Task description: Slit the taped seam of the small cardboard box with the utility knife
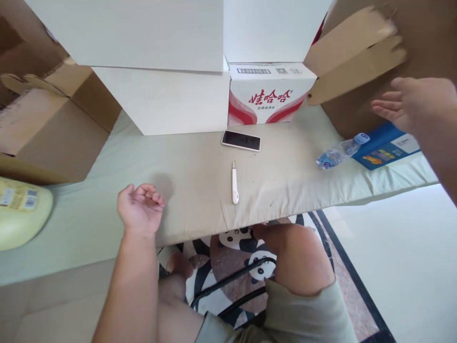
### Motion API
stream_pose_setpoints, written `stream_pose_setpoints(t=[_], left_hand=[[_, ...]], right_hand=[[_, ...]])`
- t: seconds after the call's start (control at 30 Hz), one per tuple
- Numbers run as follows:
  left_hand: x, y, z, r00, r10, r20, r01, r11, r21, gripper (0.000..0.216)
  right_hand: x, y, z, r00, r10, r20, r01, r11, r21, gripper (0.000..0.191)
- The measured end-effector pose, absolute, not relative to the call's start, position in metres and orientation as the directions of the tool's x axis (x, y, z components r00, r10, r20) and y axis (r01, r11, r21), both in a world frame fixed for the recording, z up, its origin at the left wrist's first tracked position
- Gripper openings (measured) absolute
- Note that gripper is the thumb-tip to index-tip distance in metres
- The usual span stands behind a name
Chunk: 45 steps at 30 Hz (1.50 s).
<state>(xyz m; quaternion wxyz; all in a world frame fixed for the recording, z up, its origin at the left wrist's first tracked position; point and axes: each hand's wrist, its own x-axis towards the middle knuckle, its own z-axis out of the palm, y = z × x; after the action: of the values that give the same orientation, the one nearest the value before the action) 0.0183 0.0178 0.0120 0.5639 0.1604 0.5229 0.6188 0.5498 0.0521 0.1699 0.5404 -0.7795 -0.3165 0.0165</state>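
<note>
A slim white plastic cutter (pixel 234 183) and a black-screened, white-edged phone (pixel 241 140) lie on my pale beige cloth-covered worktop (pixel 200 176). The white carton (pixel 269 93) carries red lettering and red swooshes. Brown cardboard boxes (pixel 53 124) flank it; the booklet (pixel 387 145) is blue.

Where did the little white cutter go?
The white cutter lies in the middle of the cloth-covered table, just in front of the phone, to the right of the left hand.

Left hand (pixel 140 207) near white pen knife (pixel 234 183) on mat (pixel 200 176)
</note>
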Motion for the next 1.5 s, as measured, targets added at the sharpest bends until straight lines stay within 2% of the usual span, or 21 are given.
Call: stream_pose_setpoints(t=[0.07,0.1,0.27,0.37,0.47,0.53,0.63,0.7,0.77,0.9,0.97,1.07,1.2,1.3,1.4,1.47,1.5], left_hand=[[0.012,0.018,0.011,-0.304,0.879,-0.368,-0.531,0.164,0.831,0.036],[0.009,0.018,0.011,-0.300,0.885,-0.356,-0.535,0.153,0.831,0.036],[0.002,0.010,0.015,-0.329,0.884,-0.333,-0.586,0.085,0.806,0.040],[-0.001,-0.001,0.018,-0.371,0.872,-0.320,-0.640,0.010,0.769,0.040],[-0.012,-0.014,0.021,-0.349,0.887,-0.303,-0.693,-0.026,0.721,0.039],[-0.022,-0.021,0.023,-0.310,0.904,-0.296,-0.709,-0.012,0.705,0.040],[-0.037,-0.030,0.025,-0.335,0.902,-0.272,-0.711,-0.052,0.701,0.041],[-0.045,-0.032,0.026,-0.334,0.905,-0.263,-0.721,-0.066,0.690,0.042],[-0.050,-0.032,0.026,-0.317,0.913,-0.259,-0.734,-0.063,0.676,0.043],[-0.059,-0.032,0.028,-0.294,0.922,-0.253,-0.754,-0.060,0.654,0.045],[-0.063,-0.033,0.029,-0.289,0.925,-0.246,-0.763,-0.068,0.643,0.046],[-0.069,-0.035,0.031,-0.296,0.923,-0.247,-0.763,-0.073,0.643,0.047],[-0.074,-0.038,0.028,-0.377,0.893,-0.247,-0.731,-0.123,0.671,0.043],[-0.076,-0.040,0.023,-0.609,0.755,-0.243,-0.624,-0.268,0.734,0.035],[-0.079,-0.041,0.017,-0.875,0.471,-0.115,-0.335,-0.418,0.844,0.031],[-0.081,-0.043,0.014,-0.947,0.313,0.065,-0.085,-0.443,0.892,0.031],[-0.083,-0.044,0.013,-0.944,0.287,0.164,0.023,-0.436,0.899,0.032]], right_hand=[[0.523,0.054,0.169,0.808,0.572,0.142,0.294,-0.182,-0.938,0.015],[0.506,0.051,0.167,0.794,0.598,0.106,0.257,-0.173,-0.951,0.015],[0.419,0.034,0.146,0.617,0.787,0.013,0.282,-0.205,-0.937,0.018],[0.362,0.038,0.127,0.396,0.917,-0.049,0.325,-0.190,-0.926,0.015],[0.290,0.051,0.106,0.152,0.984,-0.090,0.408,-0.145,-0.901,0.008],[0.235,0.062,0.093,-0.041,0.996,-0.084,0.486,-0.053,-0.872,0.007],[0.148,0.079,0.079,-0.329,0.944,-0.008,0.567,0.190,-0.801,0.017],[0.091,0.089,0.075,-0.447,0.892,0.074,0.551,0.339,-0.763,0.025],[0.037,0.098,0.074,-0.523,0.847,0.094,0.458,0.372,-0.808,0.042],[-0.055,0.110,0.080,-0.555,0.825,-0.104,0.272,0.061,-0.960,0.071],[-0.085,0.111,0.085,-0.591,0.789,-0.172,0.154,-0.099,-0.983,0.070],[-0.109,0.110,0.089,-0.665,0.719,-0.200,0.039,-0.235,-0.971,0.054],[-0.100,0.107,0.086,-0.654,0.742,-0.146,0.002,-0.192,-0.981,0.045],[-0.055,0.092,0.088,-0.577,0.813,-0.074,0.016,-0.079,-0.997,0.038],[0.023,0.054,0.091,-0.482,0.876,-0.028,0.050,-0.004,-0.999,0.031],[0.086,0.019,0.088,-0.453,0.891,-0.019,0.006,-0.018,-1.000,0.030],[0.117,0.001,0.085,-0.429,0.903,0.006,-0.019,-0.002,-1.000,0.028]])
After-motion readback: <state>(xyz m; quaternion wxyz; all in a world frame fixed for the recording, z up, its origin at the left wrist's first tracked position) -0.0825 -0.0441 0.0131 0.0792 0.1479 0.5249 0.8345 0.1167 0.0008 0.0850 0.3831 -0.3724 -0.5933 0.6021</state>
